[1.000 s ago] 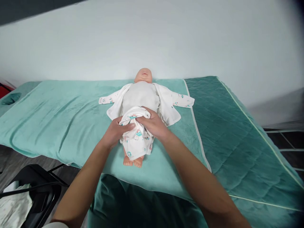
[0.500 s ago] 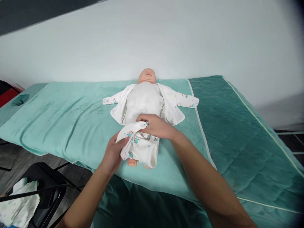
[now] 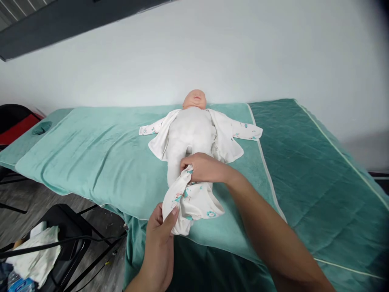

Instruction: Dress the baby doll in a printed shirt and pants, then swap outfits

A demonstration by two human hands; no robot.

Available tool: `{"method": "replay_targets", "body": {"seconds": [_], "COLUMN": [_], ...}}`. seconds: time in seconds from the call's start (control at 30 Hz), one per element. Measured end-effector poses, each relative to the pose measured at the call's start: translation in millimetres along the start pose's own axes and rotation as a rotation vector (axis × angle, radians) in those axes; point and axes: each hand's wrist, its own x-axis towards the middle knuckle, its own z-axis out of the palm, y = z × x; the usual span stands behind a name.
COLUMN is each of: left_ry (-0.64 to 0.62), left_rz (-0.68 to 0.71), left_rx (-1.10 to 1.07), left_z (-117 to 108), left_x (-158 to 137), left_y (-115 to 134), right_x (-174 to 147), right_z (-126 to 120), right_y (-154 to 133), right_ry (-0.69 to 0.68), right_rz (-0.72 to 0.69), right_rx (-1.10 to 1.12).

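A baby doll [image 3: 191, 127] lies on its back on the green-covered bed, head toward the wall. Its white printed jacket [image 3: 226, 138] is spread open, both sleeves on its arms. Printed white baby pants [image 3: 197, 202] are bunched around the doll's lower legs; the feet are hidden in the cloth. My left hand [image 3: 162, 227] pinches the pants at their lower left side, thumb on top. Over the doll's legs, my right hand [image 3: 202, 167] grips the upper edge of the pants, its fingers partly hidden.
A light green cover [image 3: 106, 150] and a darker quilted cover [image 3: 291, 162] lie over the bed, which meets a white wall [image 3: 212, 48]. At lower left a black chair [image 3: 69, 231] holds a white cloth [image 3: 39, 253] and a plastic bottle [image 3: 20, 282].
Both hands have drawn the pants down the doll's legs toward me, baring the white thighs. The doll's feet, seen before, are now covered. The view has shifted slightly left.
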Motion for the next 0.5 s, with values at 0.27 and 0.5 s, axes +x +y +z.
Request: {"method": "replay_targets", "body": {"seconds": [0.27,0.5], "left_ry": [0.101,0.117], "left_rz": [0.089,0.118], "left_rx": [-0.012,0.125], "left_z": [-25.2,-36.3], "left_x": [11.1,24.5], "left_y": [-43.4,-40.6], "right_x": [2.3,4.2], "right_z": [9.5,14.3], "right_y": [-0.5,-3.1], "right_ry": [0.000,-0.013], "right_rz": [-0.025,-0.014], "right_rx": [-0.246,-0.353]}}
